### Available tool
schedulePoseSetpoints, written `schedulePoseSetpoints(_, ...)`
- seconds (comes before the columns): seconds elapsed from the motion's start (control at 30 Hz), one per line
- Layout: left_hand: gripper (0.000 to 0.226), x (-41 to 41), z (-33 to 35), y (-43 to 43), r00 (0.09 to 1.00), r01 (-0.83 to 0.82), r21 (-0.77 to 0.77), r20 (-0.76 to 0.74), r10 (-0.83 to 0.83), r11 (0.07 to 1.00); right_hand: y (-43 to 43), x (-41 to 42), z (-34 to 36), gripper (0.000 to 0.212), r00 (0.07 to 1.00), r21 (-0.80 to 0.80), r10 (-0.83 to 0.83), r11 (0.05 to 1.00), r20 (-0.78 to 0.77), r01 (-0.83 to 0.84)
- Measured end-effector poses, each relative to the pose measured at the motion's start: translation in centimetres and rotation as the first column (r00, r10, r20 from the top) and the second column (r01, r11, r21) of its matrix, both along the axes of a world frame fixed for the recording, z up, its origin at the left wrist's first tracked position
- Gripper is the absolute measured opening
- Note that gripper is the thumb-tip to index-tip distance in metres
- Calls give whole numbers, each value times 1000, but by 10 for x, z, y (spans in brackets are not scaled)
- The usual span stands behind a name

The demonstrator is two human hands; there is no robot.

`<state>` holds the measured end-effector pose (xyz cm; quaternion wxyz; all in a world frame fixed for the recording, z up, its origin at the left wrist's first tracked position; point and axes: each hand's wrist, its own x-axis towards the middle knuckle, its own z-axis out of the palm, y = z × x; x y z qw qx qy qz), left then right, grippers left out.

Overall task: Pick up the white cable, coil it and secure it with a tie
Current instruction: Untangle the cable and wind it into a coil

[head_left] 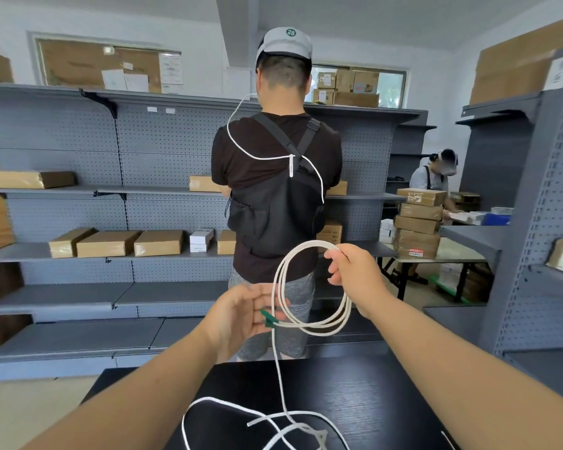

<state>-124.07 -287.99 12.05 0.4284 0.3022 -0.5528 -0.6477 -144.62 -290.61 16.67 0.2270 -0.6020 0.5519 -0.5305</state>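
Head view: mid-coiling, a few loops made, not tied yet. My right hand (pixel 351 271) grips the top of the white cable (pixel 322 331) coil, fingers curled round the strands, up in the air over the far edge of the black table (pixel 355 394). My left hand (pixel 241 315) pinches a green tie (pixel 268 318) at the coil's lower left, other fingers fairly straight. Slack hangs down to a loose tangle (pixel 205 399) by the table's near edge. Next, I judge: gather that slack into loops, then wrap the tie round the bundle. A person in black (pixel 273 190) stands just beyond the far edge, shelving (pixel 78 206) behind, so forward room is tight; free room is over the table
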Motion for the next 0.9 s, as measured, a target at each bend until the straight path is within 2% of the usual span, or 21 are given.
schedulePoseSetpoints(0.1, 61, -5, 0, 2, 1000, 18, -31, 16, -18, 999, -2, -4, -2, 25, 994, 4, -11, 1000, 106, 11)
schedulePoseSetpoints(0.2, 68, -7, 1, 4, 997, 32, -53, 76, -28, 998, -3, -7, -2, 25, 993, 6, -31, 1000, 118, 30)
schedulePoseSetpoints(0.27, 57, -8, 1, 5, 995, 26, -55, 93, -21, 998, -3, -10, -3, 24, 992, 7, -35, 999, 125, 34)
schedulePoseSetpoints(0.37, 27, -10, -2, 3, 993, -18, -84, 112, 28, 996, -1, -12, -4, 25, 987, 0, -27, 1000, 156, 28)
schedulePoseSetpoints(0.5, 27, -19, -5, 2, 969, -176, -156, 145, 199, 972, 0, -11, -7, 28, 982, -8, 1, 1000, 191, 0)
schedulePoseSetpoints(0.7, 32, -36, -5, 3, 861, -478, -239, 66, 505, 845, 3, -5, -11, 32, 982, -31, 15, 999, 186, -9)
schedulePoseSetpoints(0.8, 29, -45, -2, 5, 822, -554, -205, 21, 569, 807, 5, -3, -13, 31, 986, -41, 8, 999, 167, -2)
schedulePoseSetpoints(0.9, 25, -50, -1, 6, 824, -565, -135, -41, 565, 814, 7, 1, -16, 29, 988, -39, 5, 999, 153, 1)
